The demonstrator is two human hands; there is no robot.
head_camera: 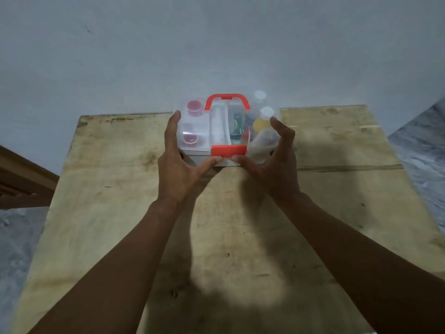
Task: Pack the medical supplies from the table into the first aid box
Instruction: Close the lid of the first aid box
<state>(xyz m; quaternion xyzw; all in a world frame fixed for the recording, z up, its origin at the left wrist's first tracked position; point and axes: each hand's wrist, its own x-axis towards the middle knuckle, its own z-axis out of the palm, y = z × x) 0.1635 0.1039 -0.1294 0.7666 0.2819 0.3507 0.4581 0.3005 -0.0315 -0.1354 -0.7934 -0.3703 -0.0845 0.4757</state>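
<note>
The first aid box (219, 131) stands near the far edge of the wooden table (240, 225). It has a clear lid, a red handle (227, 98) and a red front latch (228, 150). Through the lid I see pink-capped items (193, 107) on the left, a green pack (238, 124) in the middle and a yellow bottle (261, 122) on the right. My left hand (178, 165) grips the box's left side, thumb under the latch. My right hand (274, 165) grips the right side, thumb at the latch.
A grey wall rises right behind the table's far edge. A brown wooden piece of furniture (21, 179) sits at the left. Grey patterned floor (421, 150) shows to the right and left of the table.
</note>
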